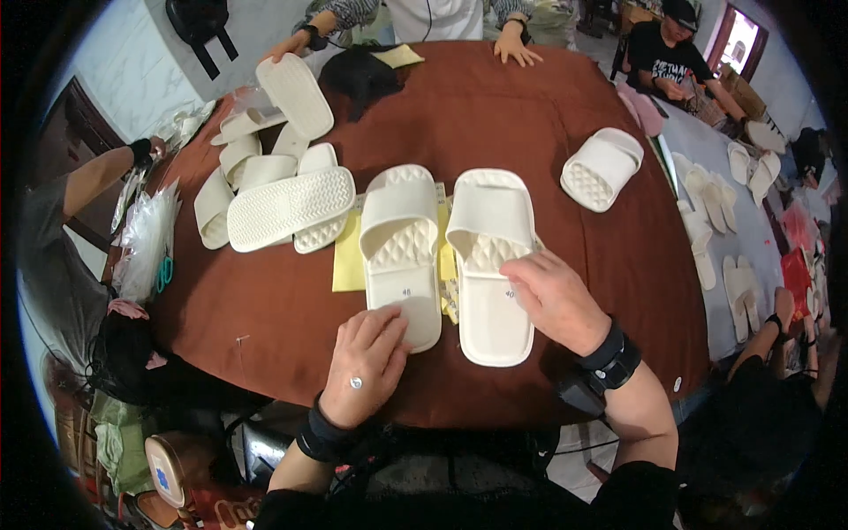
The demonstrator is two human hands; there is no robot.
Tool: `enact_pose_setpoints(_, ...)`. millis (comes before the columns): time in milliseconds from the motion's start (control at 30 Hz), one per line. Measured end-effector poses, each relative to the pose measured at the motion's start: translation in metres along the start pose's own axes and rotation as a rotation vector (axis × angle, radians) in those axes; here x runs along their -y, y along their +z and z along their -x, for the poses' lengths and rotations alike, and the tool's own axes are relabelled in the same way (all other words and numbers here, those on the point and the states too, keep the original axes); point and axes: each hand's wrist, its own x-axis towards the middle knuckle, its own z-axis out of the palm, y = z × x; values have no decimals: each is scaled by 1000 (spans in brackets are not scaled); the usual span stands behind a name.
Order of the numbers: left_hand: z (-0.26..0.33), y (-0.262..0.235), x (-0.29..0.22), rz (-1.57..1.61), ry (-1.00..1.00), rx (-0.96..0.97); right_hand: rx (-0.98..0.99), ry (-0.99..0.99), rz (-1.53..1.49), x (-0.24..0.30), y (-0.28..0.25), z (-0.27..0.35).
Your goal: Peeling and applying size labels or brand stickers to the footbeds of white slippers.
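Observation:
Two cream slippers lie side by side in front of me, soles down, toes pointing away. My left hand rests at the heel edge of the left slipper, its fingers loosely stretched onto the footbed. At the right slipper, my right hand holds the outer side, fingertips by the lower edge of the strap. Both footbeds have a quilted front and a small printed mark. Under the slippers are a yellow sheet and a patterned piece, mostly covered.
A single slipper lies to the right on the brown cloth. Several more are piled at left, including an upturned slipper. Across the table a person's hand holds another slipper. Clear plastic bags and teal scissors lie left.

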Motion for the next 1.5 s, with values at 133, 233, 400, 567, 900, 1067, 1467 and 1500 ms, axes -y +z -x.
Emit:
enact_pose_setpoints(133, -1, 1, 6, -33, 16, 42, 3, 38, -28, -3, 6, 2)
enact_pose_setpoints(233, -4, -2, 8, -15, -5, 59, 24, 56, -28, 3, 1, 3)
enact_pose_setpoints(400, 0, -1, 13, 23, 26, 61, 62, 62, 30, 9, -4, -1)
enact_pose_setpoints(567, 7, 1, 11, 19, 50, 28, 149, 78, 36, 11, -14, -9)
enact_pose_setpoints(900, -14, -7, -8, -62, 219, 172, 277, 91, 3, 10, -18, -22)
enact_pose_setpoints(1067, -42, 3, -16, -31, 458, 264, 304, 27, 97, 15, -14, -19)
enact_pose_setpoints(1467, -76, 32, 5, 110, 499, 324, 243, -9, -55, -4, 0, -2)
enact_pose_setpoints(1500, -76, 34, 7, 125, 514, 339, 254, -9, -68, -6, 2, -1)
